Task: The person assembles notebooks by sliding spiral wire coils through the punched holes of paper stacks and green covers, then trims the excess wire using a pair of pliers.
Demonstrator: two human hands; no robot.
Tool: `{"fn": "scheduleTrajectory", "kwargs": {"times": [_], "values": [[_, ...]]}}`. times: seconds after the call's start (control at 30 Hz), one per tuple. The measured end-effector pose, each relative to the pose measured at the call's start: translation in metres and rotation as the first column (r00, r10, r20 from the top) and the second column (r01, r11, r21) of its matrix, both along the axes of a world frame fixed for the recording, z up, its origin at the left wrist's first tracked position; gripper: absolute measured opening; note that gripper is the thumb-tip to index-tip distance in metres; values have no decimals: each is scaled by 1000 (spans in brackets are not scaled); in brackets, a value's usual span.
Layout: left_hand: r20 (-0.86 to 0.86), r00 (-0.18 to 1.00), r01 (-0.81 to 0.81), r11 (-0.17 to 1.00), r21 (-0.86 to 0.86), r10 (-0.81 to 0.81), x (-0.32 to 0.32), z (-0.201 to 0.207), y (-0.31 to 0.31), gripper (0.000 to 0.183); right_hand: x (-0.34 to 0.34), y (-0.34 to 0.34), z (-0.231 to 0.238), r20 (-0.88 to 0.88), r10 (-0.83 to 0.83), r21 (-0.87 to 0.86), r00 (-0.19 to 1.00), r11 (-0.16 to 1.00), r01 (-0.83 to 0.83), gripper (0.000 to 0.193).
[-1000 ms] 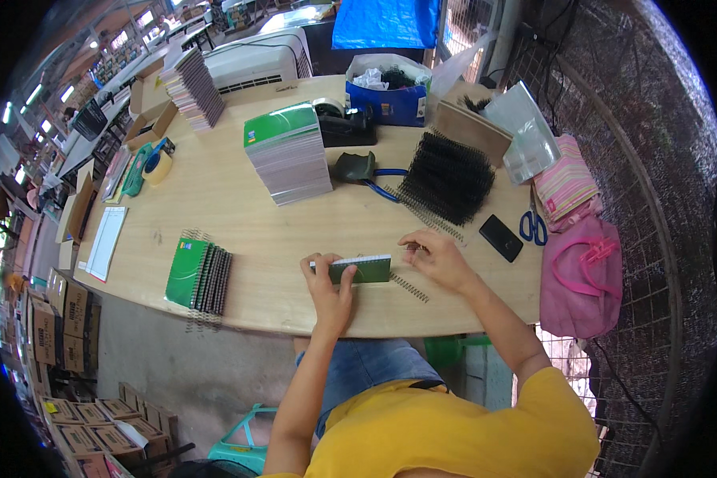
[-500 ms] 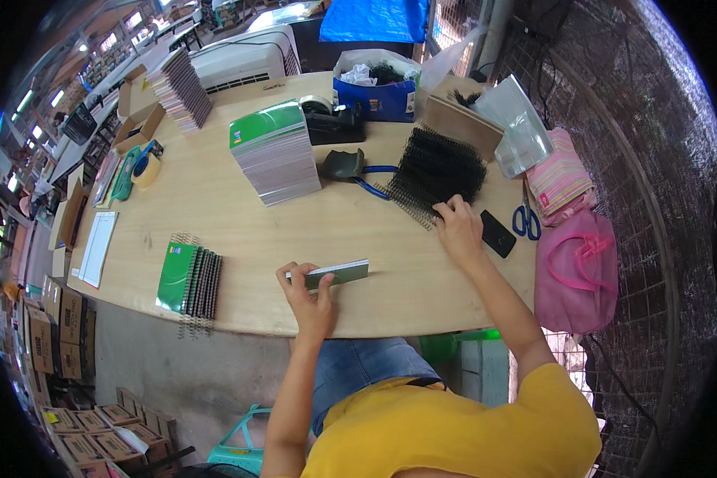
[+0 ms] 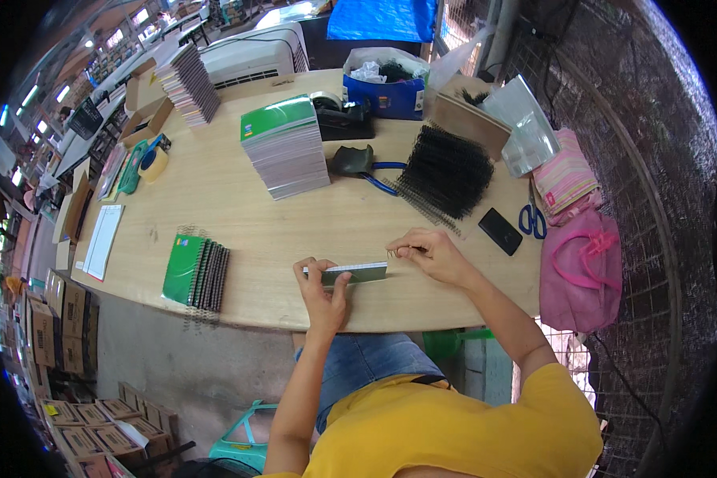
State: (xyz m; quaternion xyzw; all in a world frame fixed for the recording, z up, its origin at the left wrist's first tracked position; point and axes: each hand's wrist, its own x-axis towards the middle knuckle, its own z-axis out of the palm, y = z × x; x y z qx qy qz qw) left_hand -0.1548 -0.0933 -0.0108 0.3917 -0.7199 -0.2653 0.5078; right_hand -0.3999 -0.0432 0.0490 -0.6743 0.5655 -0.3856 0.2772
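Note:
Between the thumb and fingers of my left hand (image 3: 320, 288) a small green-covered notebook (image 3: 362, 274) stands on its long edge, with its punched white edge facing up. My right hand (image 3: 427, 253) is pinched on a dark wire binding coil (image 3: 392, 253) at the notebook's right end; the fingers hide most of the coil. Beyond that hand lies a heap of black binding coils (image 3: 448, 171). To the left stand several green notebooks (image 3: 185, 271) with coils through their edges, the coil ends sticking out. A tall stack of unbound green notebooks (image 3: 285, 151) stands farther back.
Blue-handled pliers (image 3: 382, 177) lie beside the coil heap. At the right are a black phone (image 3: 500, 231), blue scissors (image 3: 531, 220) and a pink bag (image 3: 580, 275). A tape dispenser (image 3: 342, 119) and a blue box (image 3: 385, 94) stand at the back. Tape (image 3: 154, 165) and a paper sheet (image 3: 102, 241) lie left.
My right hand has come from the coil heap toward me and to the left, bringing a coil to the notebook's end. My left hand still holds the notebook.

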Motion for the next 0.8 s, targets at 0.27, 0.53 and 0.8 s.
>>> {"fn": "scheduleTrajectory", "kwargs": {"times": [0.27, 0.53, 0.8], "values": [[-23, 1000, 1, 997, 74, 1, 1, 1, 2, 25, 5, -4, 0, 184, 101, -104, 978, 991, -83, 17], [-13, 999, -39, 997, 67, 40, 0, -1, 3, 26, 15, 4, 11, 49, 132, -87, 990, 988, -128, 18], [-27, 999, -45, 999, 29, 46, -4, 2, 4, 25, 7, -2, -2, -138, 138, -291, 981, 941, -173, 18]]}}
